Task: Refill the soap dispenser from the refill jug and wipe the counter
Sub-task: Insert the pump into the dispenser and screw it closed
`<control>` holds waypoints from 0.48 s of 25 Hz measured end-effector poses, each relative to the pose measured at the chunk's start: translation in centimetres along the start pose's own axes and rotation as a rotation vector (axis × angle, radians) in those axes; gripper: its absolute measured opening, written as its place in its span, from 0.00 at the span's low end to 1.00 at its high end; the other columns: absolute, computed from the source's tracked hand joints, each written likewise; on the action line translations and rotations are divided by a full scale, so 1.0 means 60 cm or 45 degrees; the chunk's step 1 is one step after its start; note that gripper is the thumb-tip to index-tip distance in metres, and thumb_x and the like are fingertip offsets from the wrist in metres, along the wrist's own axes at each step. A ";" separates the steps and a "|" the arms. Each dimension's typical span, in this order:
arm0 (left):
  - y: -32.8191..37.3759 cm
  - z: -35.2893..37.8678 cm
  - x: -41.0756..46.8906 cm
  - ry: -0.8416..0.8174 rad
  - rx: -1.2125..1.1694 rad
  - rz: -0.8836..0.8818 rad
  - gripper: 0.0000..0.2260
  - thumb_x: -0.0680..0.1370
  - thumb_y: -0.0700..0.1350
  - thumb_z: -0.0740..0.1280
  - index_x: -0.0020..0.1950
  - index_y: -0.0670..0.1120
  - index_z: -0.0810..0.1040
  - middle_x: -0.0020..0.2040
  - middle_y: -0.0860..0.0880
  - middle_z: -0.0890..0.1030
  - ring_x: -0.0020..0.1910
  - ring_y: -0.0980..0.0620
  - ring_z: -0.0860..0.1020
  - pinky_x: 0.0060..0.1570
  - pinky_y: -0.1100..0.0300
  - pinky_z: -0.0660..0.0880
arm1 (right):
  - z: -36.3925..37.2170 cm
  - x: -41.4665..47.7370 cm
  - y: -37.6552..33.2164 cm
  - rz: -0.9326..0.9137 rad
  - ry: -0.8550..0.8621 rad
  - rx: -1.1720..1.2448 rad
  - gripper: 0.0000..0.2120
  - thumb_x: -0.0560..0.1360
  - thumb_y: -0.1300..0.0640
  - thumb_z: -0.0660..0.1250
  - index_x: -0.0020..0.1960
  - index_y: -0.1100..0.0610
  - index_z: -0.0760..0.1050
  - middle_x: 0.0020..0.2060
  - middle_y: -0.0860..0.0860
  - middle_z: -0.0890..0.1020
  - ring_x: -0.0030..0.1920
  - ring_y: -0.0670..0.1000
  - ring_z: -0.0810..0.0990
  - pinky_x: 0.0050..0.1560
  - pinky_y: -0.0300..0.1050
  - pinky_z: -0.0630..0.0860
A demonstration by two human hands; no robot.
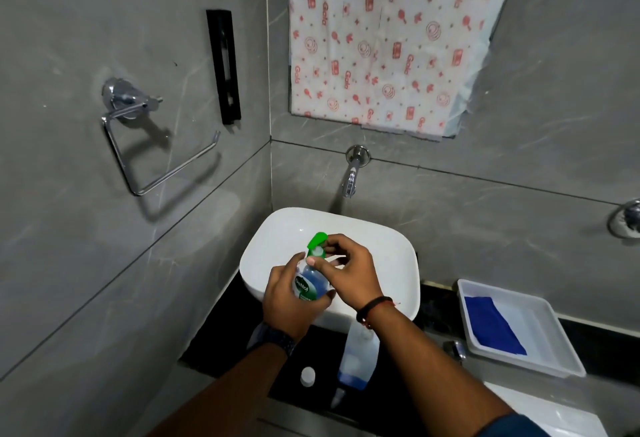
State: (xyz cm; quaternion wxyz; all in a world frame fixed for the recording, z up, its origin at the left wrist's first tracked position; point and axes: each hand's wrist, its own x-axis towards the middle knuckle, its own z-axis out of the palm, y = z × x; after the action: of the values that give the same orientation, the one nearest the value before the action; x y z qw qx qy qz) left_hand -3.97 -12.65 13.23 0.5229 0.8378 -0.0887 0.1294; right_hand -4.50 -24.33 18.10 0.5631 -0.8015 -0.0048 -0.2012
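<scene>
My left hand [289, 301] grips a small Dettol bottle [310, 282] of blue liquid over the white basin [277, 228]. Its green flip cap [317, 241] stands open. My right hand [346, 272] pinches the bottle's neck just under that cap. On the dark counter [221, 343] below my wrists lies a clear bottle [356, 358] with blue liquid pooled toward its nozzle end, partly hidden by my right forearm. A small white cap [307, 376] sits loose beside it. A blue cloth [493, 325] lies in a white tray [550, 332] at the right.
A wall tap [351, 177] juts out above the basin. On the left wall hang a chrome towel ring [156, 152] and a black bracket [224, 66]. A patterned sheet [384, 41] covers the mirror. Another chrome fitting [628, 218] sits at the far right.
</scene>
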 end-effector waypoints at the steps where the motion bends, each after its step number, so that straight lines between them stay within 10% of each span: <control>1: 0.008 0.000 0.000 0.000 -0.026 -0.008 0.37 0.56 0.48 0.80 0.64 0.49 0.73 0.53 0.48 0.77 0.53 0.50 0.77 0.52 0.52 0.77 | -0.004 0.002 -0.005 -0.003 0.018 -0.016 0.14 0.65 0.56 0.79 0.43 0.45 0.76 0.39 0.44 0.82 0.41 0.42 0.79 0.43 0.42 0.77; 12: 0.038 0.011 -0.006 -0.035 -0.085 -0.037 0.37 0.58 0.44 0.80 0.65 0.50 0.72 0.54 0.47 0.75 0.54 0.48 0.76 0.54 0.50 0.77 | -0.011 -0.014 -0.008 0.105 0.249 -0.038 0.19 0.61 0.50 0.80 0.45 0.51 0.73 0.41 0.48 0.79 0.42 0.45 0.77 0.42 0.41 0.77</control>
State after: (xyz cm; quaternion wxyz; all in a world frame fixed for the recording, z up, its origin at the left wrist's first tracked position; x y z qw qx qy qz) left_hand -4.88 -14.21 14.79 0.5512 0.8228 -0.0881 0.1073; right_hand -5.61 -24.56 18.41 0.5567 -0.7859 0.0860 -0.2552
